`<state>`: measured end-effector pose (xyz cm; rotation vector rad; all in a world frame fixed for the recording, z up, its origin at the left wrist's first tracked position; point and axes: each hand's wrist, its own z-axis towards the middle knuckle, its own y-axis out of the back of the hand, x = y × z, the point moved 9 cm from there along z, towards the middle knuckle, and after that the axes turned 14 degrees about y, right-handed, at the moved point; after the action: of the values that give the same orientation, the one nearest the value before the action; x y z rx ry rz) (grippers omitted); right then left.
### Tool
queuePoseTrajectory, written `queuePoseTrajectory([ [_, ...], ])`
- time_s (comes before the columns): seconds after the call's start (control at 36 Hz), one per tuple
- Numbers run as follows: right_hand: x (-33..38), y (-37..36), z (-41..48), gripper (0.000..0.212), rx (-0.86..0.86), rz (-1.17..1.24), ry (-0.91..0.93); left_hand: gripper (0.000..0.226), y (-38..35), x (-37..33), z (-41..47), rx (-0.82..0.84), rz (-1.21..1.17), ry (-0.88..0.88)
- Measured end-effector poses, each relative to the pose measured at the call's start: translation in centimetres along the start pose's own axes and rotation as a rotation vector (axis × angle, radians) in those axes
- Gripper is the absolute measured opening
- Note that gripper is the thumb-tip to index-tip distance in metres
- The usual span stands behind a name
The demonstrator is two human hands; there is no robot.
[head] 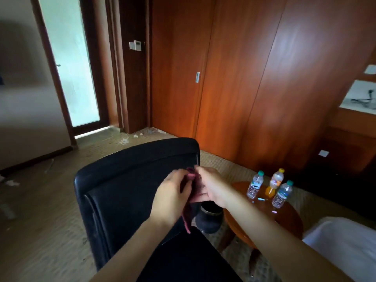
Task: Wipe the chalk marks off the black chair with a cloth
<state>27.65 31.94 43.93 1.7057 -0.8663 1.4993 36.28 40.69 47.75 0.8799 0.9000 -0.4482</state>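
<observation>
Head view has you holding the cloth [188, 202] between both hands, just in front of the black chair [126, 186] backrest near its right edge. Your left hand [171, 198] and right hand [211, 188] both pinch it, and it looks like you're bunching or refolding it, so no wiping yet. I honestly can't spot chalk marks from here. Next you'd want a flat pad pressed on the backrest. Three bottles [270, 188] sit on the round table [284, 218] to your right, well clear.

No readable text, bottle labels [254, 187] too small and blurred to make out
</observation>
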Motion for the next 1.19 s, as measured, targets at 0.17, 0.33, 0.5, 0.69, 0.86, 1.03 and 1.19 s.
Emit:
queuePoseTrajectory([
  [0.17, 3.9, 3.6, -4.4, 0.009, -0.048, -0.152, 0.136, 0.027, -1.7, -4.1, -2.7, 0.154, -0.176, -0.122],
  [0.33, 6.1, 6.2, -7.6, 0.018, 0.110, -0.131, 0.179, 0.058, -5.1, -3.1, -3.4, 0.600, -0.610, 0.380],
  [0.5, 4.2, 12.6, -7.6, 0.017, -0.088, -0.058, 0.137, 0.033, -9.2, -3.6, -5.5, 0.794, -0.617, 0.508],
  [0.69, -1.9, 16.8, -7.3, 0.022, -0.071, -0.261, 0.111, 0.021, -16.1, -2.6, -3.9, 0.817, -0.550, 0.578],
  [0.86, -11.9, 19.7, -4.3, 0.029, 0.178, -0.145, -0.095, 0.028, -26.0, 0.1, -1.1, 0.869, -0.418, 0.669],
  [1.03, -21.6, 28.6, 2.9, 0.038, 0.176, -0.025, -0.238, 0.025, -39.1, 4.2, 3.1, 0.858, -0.173, 0.654],
  [1.19, -32.1, 36.9, 8.9, 0.033, 0.093, -0.006, -0.375, 0.023, -52.0, 12.1, 5.0, 0.903, -0.094, 0.830],
])
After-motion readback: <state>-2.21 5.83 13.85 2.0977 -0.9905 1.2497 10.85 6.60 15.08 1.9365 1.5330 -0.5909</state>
